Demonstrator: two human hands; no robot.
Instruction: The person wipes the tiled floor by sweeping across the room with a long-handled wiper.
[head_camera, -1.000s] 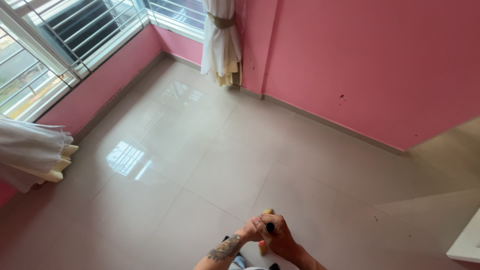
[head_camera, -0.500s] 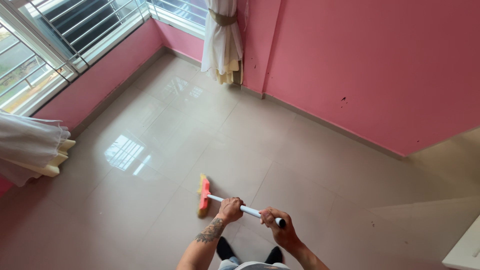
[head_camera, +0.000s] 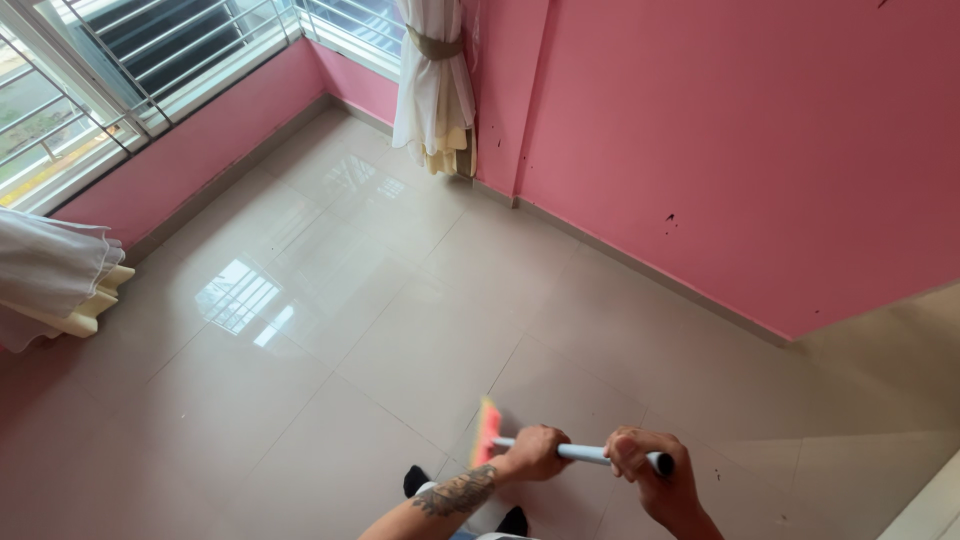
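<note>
My left hand (head_camera: 535, 452) is clenched around the pale shaft of the broom (head_camera: 560, 451) at the lower middle of the frame, knuckles up, a tattoo showing on the forearm below it; my right hand (head_camera: 640, 468) is closed in a fist over the top end of the same shaft, a little to the right and lower, so that the rounded dark end of the handle pokes out just past my fingers (head_camera: 628, 452); the shaft lies almost level between the two hands. The broom head (head_camera: 486, 432), orange-red with a yellowish edge, stands just left of my left hand, seen edge-on against the glossy beige tiled floor (head_camera: 400, 330); I cannot tell how much of the bristles touches the tiles. My dark-socked feet (head_camera: 415, 480) show at the bottom edge, just below the broom head. A pink wall (head_camera: 720, 130) runs from the top centre down to the right of the frame; a white tied-back curtain (head_camera: 432, 85) hangs at the top centre beside a corner of that wall; a barred window (head_camera: 110, 70) fills the upper left, its light mirrored on the tiles; another bunch of white curtain (head_camera: 50, 280) lies at the left edge, well apart from the broom.
</note>
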